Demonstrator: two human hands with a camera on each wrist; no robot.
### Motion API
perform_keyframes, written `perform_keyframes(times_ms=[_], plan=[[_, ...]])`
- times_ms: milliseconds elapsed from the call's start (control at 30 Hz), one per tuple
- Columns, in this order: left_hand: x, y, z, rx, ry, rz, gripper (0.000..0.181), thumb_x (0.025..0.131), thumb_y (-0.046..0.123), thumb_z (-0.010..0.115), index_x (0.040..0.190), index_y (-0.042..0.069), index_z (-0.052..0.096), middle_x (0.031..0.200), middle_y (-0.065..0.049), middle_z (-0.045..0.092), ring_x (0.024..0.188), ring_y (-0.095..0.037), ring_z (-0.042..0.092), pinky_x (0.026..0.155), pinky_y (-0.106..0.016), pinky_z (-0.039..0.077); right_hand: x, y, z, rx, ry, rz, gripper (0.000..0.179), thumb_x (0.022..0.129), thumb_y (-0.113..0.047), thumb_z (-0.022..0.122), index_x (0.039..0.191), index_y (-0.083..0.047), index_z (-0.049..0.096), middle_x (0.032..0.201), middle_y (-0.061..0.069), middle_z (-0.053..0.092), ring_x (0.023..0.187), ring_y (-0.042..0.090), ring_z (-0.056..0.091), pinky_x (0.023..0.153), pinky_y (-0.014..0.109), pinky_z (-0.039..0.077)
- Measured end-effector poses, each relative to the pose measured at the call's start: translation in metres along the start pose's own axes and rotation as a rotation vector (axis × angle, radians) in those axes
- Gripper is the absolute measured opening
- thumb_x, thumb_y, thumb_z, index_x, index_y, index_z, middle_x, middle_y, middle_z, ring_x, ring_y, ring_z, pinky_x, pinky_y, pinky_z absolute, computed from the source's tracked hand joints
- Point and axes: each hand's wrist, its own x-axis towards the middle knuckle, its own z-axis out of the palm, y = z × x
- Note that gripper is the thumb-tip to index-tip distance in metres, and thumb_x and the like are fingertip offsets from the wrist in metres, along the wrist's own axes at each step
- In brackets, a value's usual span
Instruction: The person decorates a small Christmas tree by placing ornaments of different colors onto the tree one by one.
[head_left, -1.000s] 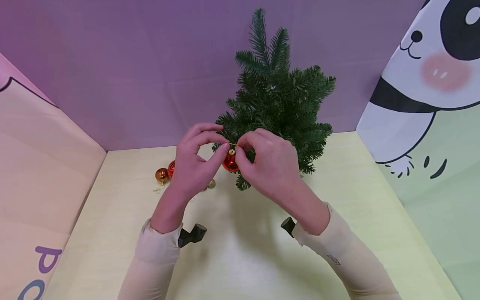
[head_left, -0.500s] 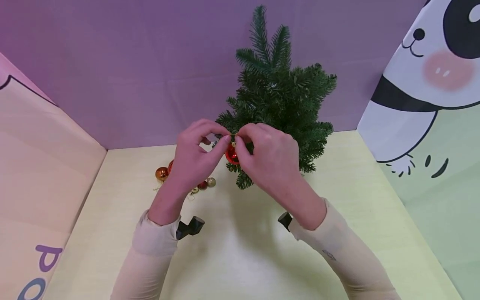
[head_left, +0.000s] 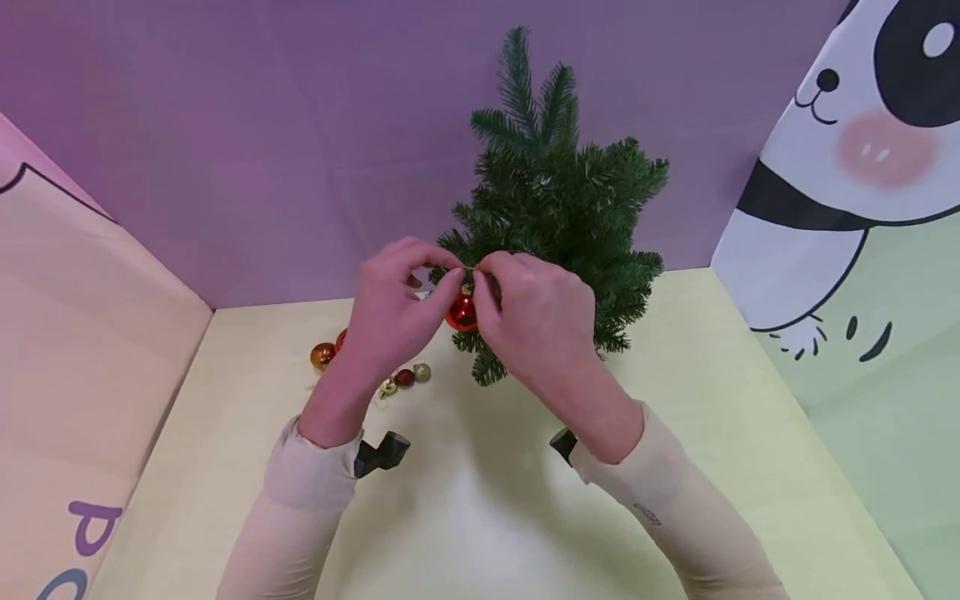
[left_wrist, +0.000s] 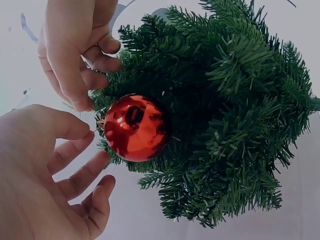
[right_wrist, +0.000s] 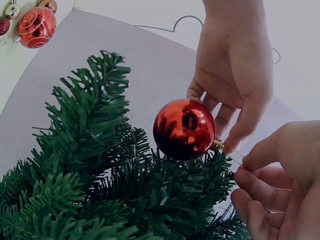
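Observation:
A shiny red Christmas bauble (head_left: 461, 312) with a gold cap hangs between my two hands, in front of the green artificial tree (head_left: 558, 200). My left hand (head_left: 397, 304) pinches the thin hanging string (head_left: 469, 268) above the bauble between thumb and forefinger. From the other side my right hand (head_left: 540, 312) pinches the same string, its tips close to the left ones. In the right wrist view the bauble (right_wrist: 184, 129) overlaps the branches, and the string (right_wrist: 236, 160) runs from its cap to the right fingertips. The left wrist view shows the bauble (left_wrist: 135, 127) against the needles.
Left of the tree, small gold and dark red baubles (head_left: 405, 378) lie on the pale table (head_left: 480, 517), partly behind my left hand. An orange bauble (head_left: 323, 356) and a patterned red bauble (right_wrist: 36, 27) lie there too. A purple backdrop (head_left: 262, 150) stands behind.
Both hands have risen slightly with the bauble, and their fingertips have come closer together on the string. More of the small baubles on the table now show past my left wrist.

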Motion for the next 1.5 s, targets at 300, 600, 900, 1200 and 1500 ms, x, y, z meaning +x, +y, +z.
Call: perform_keyframes(times_ms=[300, 600, 900, 1200, 1500], plan=[[0.002, 0.006, 0.0, 0.079, -0.019, -0.091, 0.007, 0.09, 0.013, 0.068, 0.091, 0.01, 0.074, 0.093, 0.0, 0.067, 0.086, -0.019, 0.053, 0.067, -0.034, 0.044, 0.0, 0.001, 0.005, -0.062, 0.014, 0.0, 0.016, 0.092, -0.018, 0.061, 0.09, -0.01, 0.074, 0.074, 0.003, 0.068, 0.053, 0.02, 0.059, 0.041, 0.033, 0.045], [0.006, 0.011, 0.001, 0.12, -0.024, -0.174, 0.01, 0.091, 0.016, 0.067, 0.09, 0.01, 0.074, 0.093, 0.001, 0.065, 0.078, -0.017, 0.051, 0.06, -0.034, 0.042, 0.003, 0.003, 0.007, -0.081, -0.008, 0.011, 0.017, 0.093, -0.019, 0.06, 0.091, -0.012, 0.075, 0.071, 0.002, 0.067, 0.053, 0.021, 0.059, 0.039, 0.032, 0.043], [0.005, 0.011, 0.004, 0.102, -0.033, -0.183, 0.01, 0.091, 0.016, 0.066, 0.09, 0.011, 0.074, 0.093, 0.001, 0.065, 0.076, -0.016, 0.051, 0.056, -0.034, 0.042, 0.002, 0.004, 0.006, -0.069, -0.012, 0.023, 0.019, 0.094, -0.018, 0.058, 0.085, -0.012, 0.074, 0.064, 0.001, 0.063, 0.049, 0.019, 0.055, 0.038, 0.031, 0.041], [0.007, 0.014, 0.003, 0.097, -0.026, -0.222, 0.012, 0.093, 0.017, 0.064, 0.093, 0.01, 0.074, 0.095, 0.001, 0.065, 0.066, -0.016, 0.05, 0.056, -0.034, 0.043, 0.008, 0.002, 0.001, -0.095, -0.052, 0.039, 0.022, 0.095, -0.021, 0.056, 0.085, -0.014, 0.075, 0.063, 0.001, 0.063, 0.049, 0.02, 0.056, 0.037, 0.031, 0.039], [0.006, 0.015, 0.002, 0.121, -0.073, -0.285, 0.014, 0.094, 0.019, 0.062, 0.094, 0.01, 0.074, 0.101, 0.0, 0.065, 0.049, -0.02, 0.045, 0.055, -0.034, 0.043, 0.009, 0.001, 0.0, -0.087, -0.118, 0.058, 0.02, 0.095, -0.022, 0.058, 0.087, -0.016, 0.075, 0.067, 0.002, 0.065, 0.05, 0.022, 0.057, 0.039, 0.034, 0.043]])
